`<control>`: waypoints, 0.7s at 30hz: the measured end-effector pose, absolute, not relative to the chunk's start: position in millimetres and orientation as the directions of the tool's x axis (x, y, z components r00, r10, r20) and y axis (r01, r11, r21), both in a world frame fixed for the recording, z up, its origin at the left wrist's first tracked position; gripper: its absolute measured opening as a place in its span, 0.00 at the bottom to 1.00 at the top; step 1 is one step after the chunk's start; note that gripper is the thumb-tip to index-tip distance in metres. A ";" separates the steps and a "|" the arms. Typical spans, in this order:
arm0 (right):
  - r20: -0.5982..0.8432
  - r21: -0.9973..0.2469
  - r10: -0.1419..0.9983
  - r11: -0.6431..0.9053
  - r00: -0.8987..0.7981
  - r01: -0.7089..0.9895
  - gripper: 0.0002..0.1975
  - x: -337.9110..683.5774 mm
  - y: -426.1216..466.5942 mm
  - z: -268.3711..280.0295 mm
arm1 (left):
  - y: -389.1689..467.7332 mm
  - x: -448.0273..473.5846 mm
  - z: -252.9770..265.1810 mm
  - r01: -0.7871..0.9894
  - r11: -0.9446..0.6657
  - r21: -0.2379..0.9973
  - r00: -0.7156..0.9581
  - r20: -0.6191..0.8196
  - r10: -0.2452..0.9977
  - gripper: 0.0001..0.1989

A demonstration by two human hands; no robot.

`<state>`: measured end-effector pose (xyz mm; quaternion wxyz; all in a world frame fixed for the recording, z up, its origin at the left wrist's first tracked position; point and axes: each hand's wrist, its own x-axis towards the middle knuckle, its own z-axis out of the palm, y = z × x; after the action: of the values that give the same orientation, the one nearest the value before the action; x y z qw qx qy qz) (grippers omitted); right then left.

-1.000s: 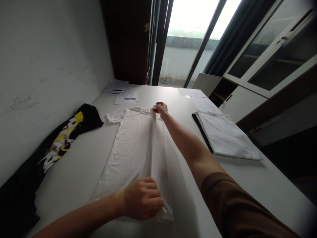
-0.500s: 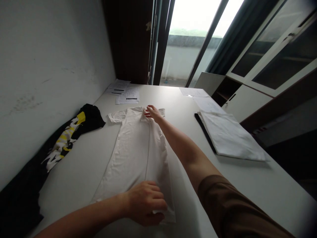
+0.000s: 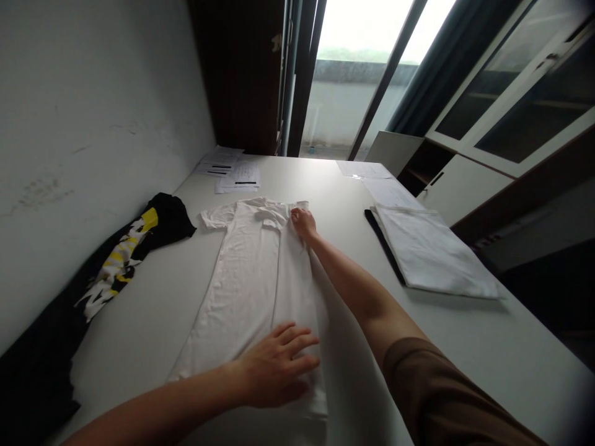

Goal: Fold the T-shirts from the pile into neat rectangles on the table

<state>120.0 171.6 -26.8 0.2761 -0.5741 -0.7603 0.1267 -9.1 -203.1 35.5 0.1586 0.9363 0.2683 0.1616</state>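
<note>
Pressing flat on the hem end of the white t-shirt [image 3: 253, 279], the left hand [image 3: 274, 365] has its fingers spread open, gripping nothing. The right hand [image 3: 304, 223] rests up by the collar, fingers down on the cloth, not clearly pinching it. Shirt lies lengthwise mid-table [image 3: 465, 347], right side folded over; black and yellow clothes [image 3: 121, 260] along the wall, folded white stack [image 3: 432, 254] off right

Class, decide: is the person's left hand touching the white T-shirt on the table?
Touching. The head view shows the left hand lying flat, fingers spread, on the hem end of the white T-shirt.
</note>
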 end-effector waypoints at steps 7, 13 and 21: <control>0.122 -0.247 0.938 0.345 -0.324 0.906 0.28 153.3 188.2 -39.8 | -210.9 1.3 38.6 0.471 -0.811 0.348 0.844 0.090 0.529 0.37; 0.026 -0.248 0.934 0.352 -0.357 0.903 0.32 156.4 204.5 -44.3 | -217.4 1.6 43.8 0.390 -0.840 0.377 0.893 0.066 0.445 0.40; 0.021 -0.239 0.927 0.368 -0.374 0.899 0.32 158.4 212.8 -43.4 | -224.8 17.3 33.6 0.505 -0.811 0.295 0.828 0.099 0.552 0.35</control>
<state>158.4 212.8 -43.4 0.0759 -0.5542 -0.8236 0.0940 17.3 -224.8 33.6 0.1293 0.9473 0.2788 0.0905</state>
